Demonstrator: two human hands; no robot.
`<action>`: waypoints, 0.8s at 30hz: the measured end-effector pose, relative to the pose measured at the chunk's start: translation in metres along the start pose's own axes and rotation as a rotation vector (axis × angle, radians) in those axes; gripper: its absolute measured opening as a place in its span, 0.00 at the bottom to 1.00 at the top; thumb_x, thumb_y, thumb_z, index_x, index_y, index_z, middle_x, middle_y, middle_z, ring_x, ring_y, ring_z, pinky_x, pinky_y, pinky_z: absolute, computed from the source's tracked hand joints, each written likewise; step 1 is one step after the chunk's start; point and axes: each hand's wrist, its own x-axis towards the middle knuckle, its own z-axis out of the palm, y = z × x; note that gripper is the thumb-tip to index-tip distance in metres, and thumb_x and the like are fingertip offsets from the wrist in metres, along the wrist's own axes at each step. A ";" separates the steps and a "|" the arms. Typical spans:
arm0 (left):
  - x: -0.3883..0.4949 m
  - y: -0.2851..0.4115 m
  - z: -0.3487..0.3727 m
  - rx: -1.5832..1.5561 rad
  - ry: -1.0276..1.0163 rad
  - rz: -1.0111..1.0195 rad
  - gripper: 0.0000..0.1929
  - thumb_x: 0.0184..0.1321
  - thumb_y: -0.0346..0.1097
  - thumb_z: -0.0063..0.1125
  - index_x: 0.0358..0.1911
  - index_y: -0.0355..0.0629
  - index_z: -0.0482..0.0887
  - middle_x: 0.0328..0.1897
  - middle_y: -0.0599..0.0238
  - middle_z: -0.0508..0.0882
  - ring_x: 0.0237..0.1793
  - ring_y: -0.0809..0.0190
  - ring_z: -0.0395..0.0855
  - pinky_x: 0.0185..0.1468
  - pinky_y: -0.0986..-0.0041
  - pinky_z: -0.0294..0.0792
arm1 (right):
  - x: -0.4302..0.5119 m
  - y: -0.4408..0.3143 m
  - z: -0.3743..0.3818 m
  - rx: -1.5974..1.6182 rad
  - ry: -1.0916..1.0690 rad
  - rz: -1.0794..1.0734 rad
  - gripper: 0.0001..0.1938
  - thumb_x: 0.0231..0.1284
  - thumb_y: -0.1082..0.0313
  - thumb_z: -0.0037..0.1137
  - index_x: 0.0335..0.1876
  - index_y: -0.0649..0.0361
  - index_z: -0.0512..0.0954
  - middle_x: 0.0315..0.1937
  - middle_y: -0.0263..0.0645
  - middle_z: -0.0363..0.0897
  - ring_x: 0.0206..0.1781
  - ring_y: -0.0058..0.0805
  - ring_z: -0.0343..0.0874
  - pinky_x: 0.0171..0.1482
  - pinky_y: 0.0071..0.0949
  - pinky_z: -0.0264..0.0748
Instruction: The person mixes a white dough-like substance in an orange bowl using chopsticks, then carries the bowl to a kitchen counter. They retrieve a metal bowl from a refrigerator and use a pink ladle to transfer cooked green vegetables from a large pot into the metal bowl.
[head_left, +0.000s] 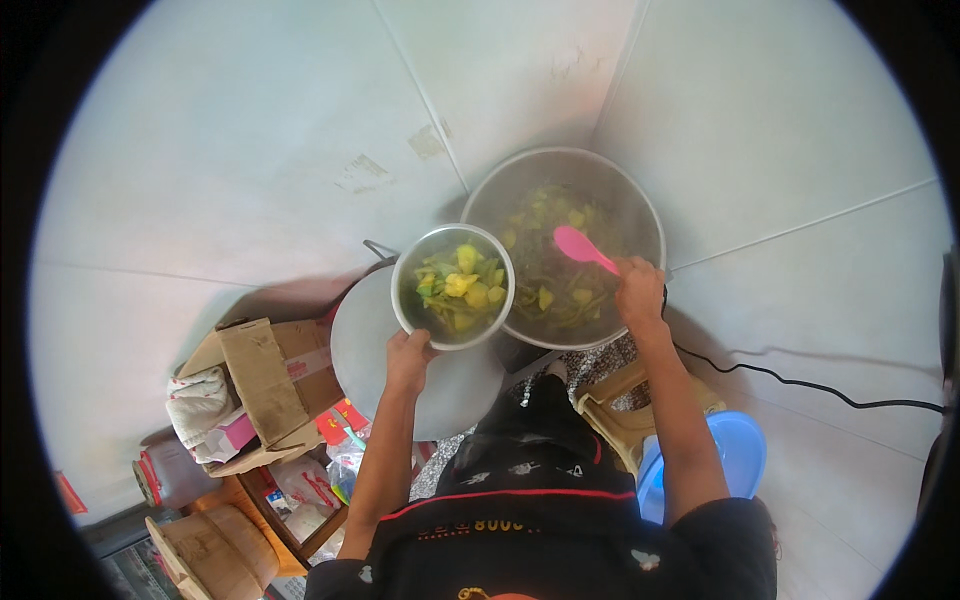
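My left hand (409, 360) grips the rim of a steel bowl (400, 311) at its near left side. Chunks of yellow potato and green vegetable strips (461, 285) fill much of the bowl. Beside it, to the right, stands a large, wide steel pot (651, 206) with steam over similar yellow and green food (545, 298). My right hand (641, 292) holds a pink spoon or rice paddle (577, 244) by its handle, with the head over the pot. Nothing lies on the visible face of the paddle. The bowl overlaps the pot's left rim in view.
A round grey lid or tabletop (367, 352) lies under the bowl's left side. Cardboard boxes (262, 375) and plastic bags (300, 480) sit at the left. Right of me are a tan stool (600, 405), a blue plastic basin (739, 450) and a black cord (795, 381). Pale walls (262, 150) close in the corner behind the pot.
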 end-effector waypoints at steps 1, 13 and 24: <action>-0.001 -0.002 -0.002 -0.029 -0.005 -0.009 0.13 0.53 0.26 0.46 0.41 0.27 0.74 0.40 0.54 0.80 0.37 0.57 0.80 0.41 0.64 0.75 | -0.001 0.008 0.007 -0.052 -0.072 0.032 0.14 0.39 0.76 0.54 0.37 0.54 0.79 0.32 0.38 0.76 0.42 0.40 0.75 0.42 0.39 0.64; -0.010 -0.011 -0.017 -0.104 -0.015 -0.012 0.14 0.55 0.27 0.45 0.44 0.28 0.73 0.44 0.54 0.78 0.43 0.57 0.79 0.46 0.63 0.74 | 0.003 0.018 0.110 -0.041 -0.466 0.104 0.07 0.48 0.66 0.53 0.32 0.54 0.80 0.33 0.43 0.80 0.41 0.43 0.78 0.42 0.41 0.70; -0.010 -0.003 -0.014 -0.029 0.030 -0.007 0.15 0.55 0.29 0.47 0.46 0.30 0.73 0.44 0.57 0.78 0.41 0.60 0.79 0.45 0.66 0.74 | 0.002 -0.004 0.162 0.691 -0.510 0.378 0.12 0.49 0.65 0.53 0.38 0.56 0.83 0.30 0.47 0.82 0.34 0.42 0.80 0.39 0.34 0.74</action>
